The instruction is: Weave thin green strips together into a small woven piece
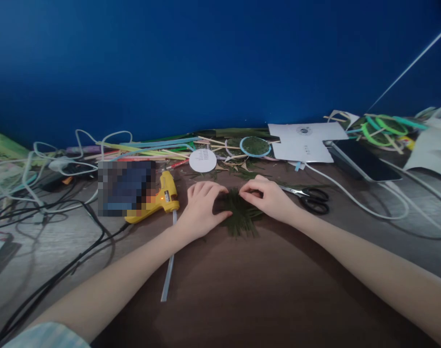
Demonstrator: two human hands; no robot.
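Observation:
A flat bunch of thin green leaf strips point(241, 216) lies on the brown table point(264, 290) in front of me. My left hand point(202, 205) rests on its left side, fingers stretched out and lying flat on the strips. My right hand point(267, 197) is at the bunch's upper right edge, fingertips pinched together on the strips. Both forearms reach in from the bottom corners.
A yellow glue gun point(158, 198) with a pale glue stick point(169, 270) lies left of my left hand. Black scissors point(311, 198) lie right of my right hand. Behind are a white disc point(202, 160), a green-filled ring point(256, 146), coloured strips, paper, a phone point(365, 162), cables.

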